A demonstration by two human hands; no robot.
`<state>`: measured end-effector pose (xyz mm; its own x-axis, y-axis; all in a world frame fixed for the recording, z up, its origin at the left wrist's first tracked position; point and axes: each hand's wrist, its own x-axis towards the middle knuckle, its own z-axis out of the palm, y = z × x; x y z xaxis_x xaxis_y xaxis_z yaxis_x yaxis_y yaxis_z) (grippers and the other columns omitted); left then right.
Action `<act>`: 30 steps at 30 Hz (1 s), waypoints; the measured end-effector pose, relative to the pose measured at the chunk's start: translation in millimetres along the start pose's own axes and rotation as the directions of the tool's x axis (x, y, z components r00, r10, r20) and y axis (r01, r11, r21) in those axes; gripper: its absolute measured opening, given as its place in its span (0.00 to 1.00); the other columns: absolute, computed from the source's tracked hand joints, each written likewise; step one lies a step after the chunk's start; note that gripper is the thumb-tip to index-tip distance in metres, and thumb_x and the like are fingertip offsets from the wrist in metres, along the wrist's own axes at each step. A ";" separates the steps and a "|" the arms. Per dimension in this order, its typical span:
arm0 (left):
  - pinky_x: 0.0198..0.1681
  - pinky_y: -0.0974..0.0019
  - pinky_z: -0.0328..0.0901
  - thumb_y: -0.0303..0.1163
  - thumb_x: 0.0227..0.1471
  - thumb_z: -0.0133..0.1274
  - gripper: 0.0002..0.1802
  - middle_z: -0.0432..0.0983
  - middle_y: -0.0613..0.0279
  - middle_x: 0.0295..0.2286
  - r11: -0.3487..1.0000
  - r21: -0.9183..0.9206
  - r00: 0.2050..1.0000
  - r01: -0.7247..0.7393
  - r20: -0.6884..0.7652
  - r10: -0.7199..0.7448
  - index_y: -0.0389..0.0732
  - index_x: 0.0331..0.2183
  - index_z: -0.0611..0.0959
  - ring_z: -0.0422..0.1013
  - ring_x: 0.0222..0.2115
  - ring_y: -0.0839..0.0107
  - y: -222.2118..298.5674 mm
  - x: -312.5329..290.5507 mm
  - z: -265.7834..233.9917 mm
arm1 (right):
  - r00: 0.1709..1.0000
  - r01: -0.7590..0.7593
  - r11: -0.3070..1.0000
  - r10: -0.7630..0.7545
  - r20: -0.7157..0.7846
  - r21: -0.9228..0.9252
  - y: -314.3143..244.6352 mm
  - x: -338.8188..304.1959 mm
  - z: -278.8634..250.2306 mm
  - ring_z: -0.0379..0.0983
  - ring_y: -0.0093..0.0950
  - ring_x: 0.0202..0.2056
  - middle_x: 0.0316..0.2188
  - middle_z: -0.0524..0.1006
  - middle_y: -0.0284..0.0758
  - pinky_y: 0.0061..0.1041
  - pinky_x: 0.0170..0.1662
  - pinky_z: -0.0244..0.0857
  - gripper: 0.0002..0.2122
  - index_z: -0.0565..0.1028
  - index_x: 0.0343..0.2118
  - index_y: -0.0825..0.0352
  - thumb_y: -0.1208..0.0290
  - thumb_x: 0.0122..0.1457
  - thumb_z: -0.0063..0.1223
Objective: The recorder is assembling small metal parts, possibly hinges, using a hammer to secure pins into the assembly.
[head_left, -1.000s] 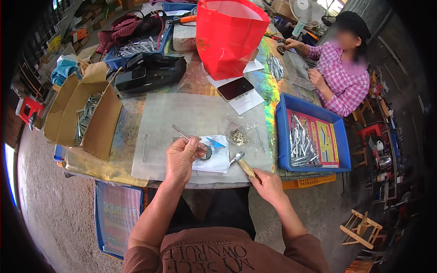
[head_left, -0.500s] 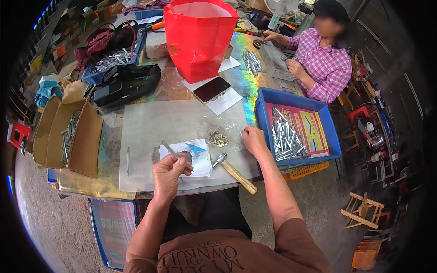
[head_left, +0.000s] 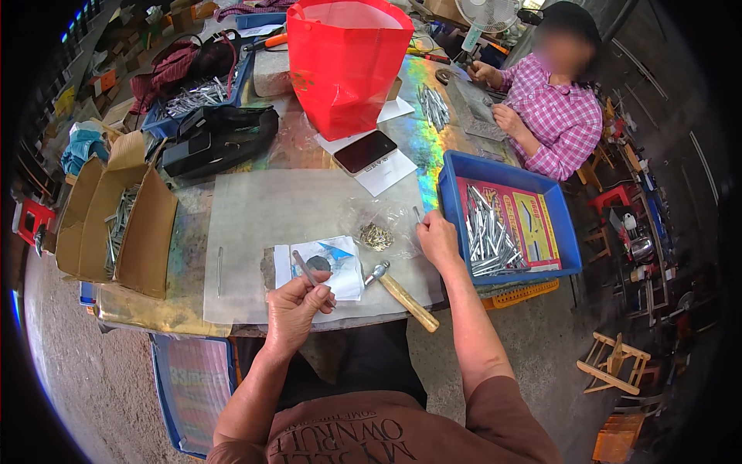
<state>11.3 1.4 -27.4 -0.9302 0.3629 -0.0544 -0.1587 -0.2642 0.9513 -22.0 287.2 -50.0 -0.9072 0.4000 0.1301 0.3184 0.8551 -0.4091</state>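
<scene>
My left hand is closed in a pinch on a slim metal strip, which slants above a white paper pad with a blue patch and a dark round spot. By the blue tray's left wall, my right hand is closed too; a thin grey metal piece pokes up from its fingertips. Between the hands, small brass-coloured pins lie on a clear plastic bag. A ball-peen hammer with a wooden handle rests at the table's front edge, its head against the pad.
A blue tray at right holds slender metal pieces. An open carton with similar pieces stands at left. Beyond are a phone, a red bag and a black bag. Another person works at far right.
My left hand has shifted slightly right and down with the strip. My right hand is turned a little, and the grey tip in its fingers now stands closer to the hand.
</scene>
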 end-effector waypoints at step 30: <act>0.23 0.79 0.61 0.26 0.43 0.54 0.26 0.69 0.69 0.15 0.976 0.216 0.989 -0.021 0.150 -0.012 0.37 0.47 0.68 0.64 0.18 0.86 -9.1 -31.8 9.7 | 0.923 -0.226 0.307 -0.236 0.304 0.924 -112.4 -135.5 -16.3 0.61 0.12 0.18 0.17 0.68 0.26 0.11 0.19 0.54 0.05 0.72 0.29 0.70 0.74 0.53 0.49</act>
<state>45.4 0.9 -31.4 -0.8682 0.4958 -0.0201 -0.0643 -0.0721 0.9953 69.6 142.3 -6.9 -0.9960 0.0673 -0.0580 0.0487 -0.1327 -0.9900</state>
